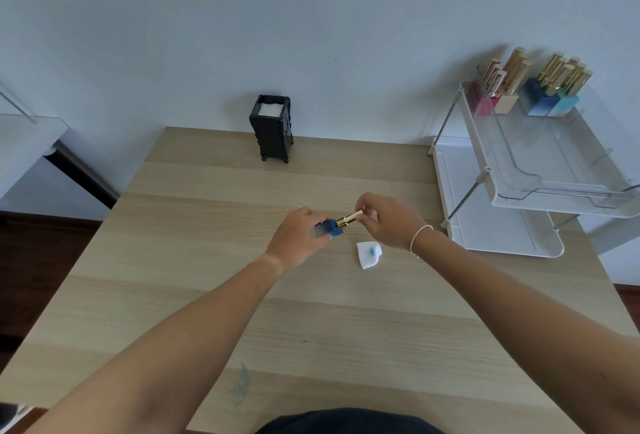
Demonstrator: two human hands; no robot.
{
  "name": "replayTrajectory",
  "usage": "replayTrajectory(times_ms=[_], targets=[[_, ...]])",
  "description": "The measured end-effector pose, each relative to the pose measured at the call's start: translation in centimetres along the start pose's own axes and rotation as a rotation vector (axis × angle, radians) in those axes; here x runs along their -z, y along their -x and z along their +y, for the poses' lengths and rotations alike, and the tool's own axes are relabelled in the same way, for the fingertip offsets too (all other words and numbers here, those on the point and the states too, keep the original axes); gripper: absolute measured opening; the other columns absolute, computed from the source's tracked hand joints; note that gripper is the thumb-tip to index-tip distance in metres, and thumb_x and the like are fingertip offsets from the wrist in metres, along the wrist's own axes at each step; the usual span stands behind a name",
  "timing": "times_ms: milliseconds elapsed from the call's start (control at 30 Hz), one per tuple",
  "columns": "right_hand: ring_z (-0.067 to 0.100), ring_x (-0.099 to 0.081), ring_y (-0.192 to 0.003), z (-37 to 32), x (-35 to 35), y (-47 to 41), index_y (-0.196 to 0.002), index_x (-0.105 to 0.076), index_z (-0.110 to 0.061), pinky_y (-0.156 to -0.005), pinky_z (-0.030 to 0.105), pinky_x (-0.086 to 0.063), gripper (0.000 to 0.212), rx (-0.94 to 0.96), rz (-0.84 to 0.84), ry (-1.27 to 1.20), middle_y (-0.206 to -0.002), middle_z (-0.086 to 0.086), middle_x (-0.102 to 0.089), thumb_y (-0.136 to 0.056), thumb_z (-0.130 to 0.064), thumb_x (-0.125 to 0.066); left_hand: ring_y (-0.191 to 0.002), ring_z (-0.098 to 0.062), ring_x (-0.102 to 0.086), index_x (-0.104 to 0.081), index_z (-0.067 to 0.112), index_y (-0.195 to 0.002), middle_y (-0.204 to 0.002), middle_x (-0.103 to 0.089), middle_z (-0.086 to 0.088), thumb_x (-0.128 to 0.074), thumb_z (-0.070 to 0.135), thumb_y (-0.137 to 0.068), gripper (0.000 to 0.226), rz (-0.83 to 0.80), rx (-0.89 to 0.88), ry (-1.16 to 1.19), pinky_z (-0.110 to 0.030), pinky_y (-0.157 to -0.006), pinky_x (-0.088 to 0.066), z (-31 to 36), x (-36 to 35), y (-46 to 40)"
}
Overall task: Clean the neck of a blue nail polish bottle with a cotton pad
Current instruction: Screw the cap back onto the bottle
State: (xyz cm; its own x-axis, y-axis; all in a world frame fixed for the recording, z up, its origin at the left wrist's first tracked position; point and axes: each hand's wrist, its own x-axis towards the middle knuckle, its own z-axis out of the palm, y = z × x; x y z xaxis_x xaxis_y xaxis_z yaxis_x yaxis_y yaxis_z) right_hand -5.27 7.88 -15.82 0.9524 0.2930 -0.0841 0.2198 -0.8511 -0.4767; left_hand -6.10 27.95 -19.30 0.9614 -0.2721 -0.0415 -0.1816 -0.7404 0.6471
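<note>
Head view, left hand (298,239) gripping bottle (330,228), right hand (388,220) on cap (349,219)

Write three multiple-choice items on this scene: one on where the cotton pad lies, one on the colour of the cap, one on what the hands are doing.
1. Where is the cotton pad?
A. in the left hand
B. on the table, just near side of the right hand
C. in the black holder

2. What colour is the cap on the held bottle?
A. gold
B. silver
C. black

3. How is the blue nail polish bottle held?
A. standing alone on the table
B. left hand on the body, right hand on the cap
C. resting in the rack

Answers:
1 B, the blue-stained pad lies flat on the table.
2 A, it shines gold.
3 B, each hand grips one end.
</note>
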Motion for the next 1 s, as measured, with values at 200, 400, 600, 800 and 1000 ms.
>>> replayTrajectory(times_ms=[200, 400, 600, 800, 1000], targets=[[0.022, -0.047, -0.064, -0.01, 0.06, -0.29, -0.072, -0.049, -0.013, -0.059, 0.031, -0.034, 0.044, -0.069, -0.03, 0.043, -0.057, -0.004, -0.044, -0.094, -0.046, -0.031, -0.084, -0.017, -0.047, -0.065, 0.02, -0.104, -0.084, -0.051, -0.001, -0.064, 0.021, -0.078, 0.025, 0.006, -0.021, -0.017, -0.027, -0.068, -0.034, 0.07, 0.02, -0.06], [0.019, -0.05, -0.071, 0.12, 0.03, 0.01, -0.089, -0.054, -0.015, -0.063, 0.029, -0.037, 0.023, -0.014, -0.015, 0.032, -0.079, 0.003, -0.06, -0.091, -0.035, -0.045, -0.084, -0.019, -0.048, -0.065, 0.018, -0.102, -0.083, -0.05, -0.002, -0.064, 0.021, -0.078, 0.025, 0.009, -0.025, -0.021, -0.027, -0.067, -0.034, 0.16, -0.04, -0.17], [0.019, -0.049, -0.066, 0.33, -0.16, -0.01, -0.078, -0.052, -0.015, -0.06, 0.031, -0.036, 0.04, -0.076, -0.027, 0.029, -0.063, -0.006, -0.05, -0.093, -0.047, -0.034, -0.084, -0.018, -0.047, -0.065, 0.019, -0.102, -0.083, -0.05, -0.002, -0.065, 0.022, -0.078, 0.025, 0.006, -0.029, -0.017, -0.027, -0.068, -0.034, 0.23, -0.11, -0.06], [0.018, -0.049, -0.07, 0.31, -0.25, 0.26, -0.092, -0.054, -0.015, -0.062, 0.029, -0.036, 0.024, -0.009, -0.011, 0.061, -0.08, -0.001, -0.058, -0.092, -0.037, -0.044, -0.086, -0.017, -0.047, -0.064, 0.018, -0.106, -0.087, -0.051, -0.003, -0.064, 0.021, -0.079, 0.027, -0.002, -0.017, 0.01, -0.026, -0.071, -0.034, 0.27, -0.1, -0.02], [0.018, -0.043, -0.061, 0.43, -0.49, 0.26, -0.077, -0.049, -0.014, -0.048, 0.025, -0.026, 0.03, -0.034, -0.02, 0.069, -0.057, -0.011, -0.039, -0.094, -0.038, -0.039, -0.084, -0.021, -0.05, -0.065, 0.017, -0.102, -0.088, -0.056, -0.01, -0.062, 0.019, -0.079, 0.024, -0.015, -0.026, -0.004, -0.034, -0.071, -0.041, 0.34, -0.24, 0.09]])
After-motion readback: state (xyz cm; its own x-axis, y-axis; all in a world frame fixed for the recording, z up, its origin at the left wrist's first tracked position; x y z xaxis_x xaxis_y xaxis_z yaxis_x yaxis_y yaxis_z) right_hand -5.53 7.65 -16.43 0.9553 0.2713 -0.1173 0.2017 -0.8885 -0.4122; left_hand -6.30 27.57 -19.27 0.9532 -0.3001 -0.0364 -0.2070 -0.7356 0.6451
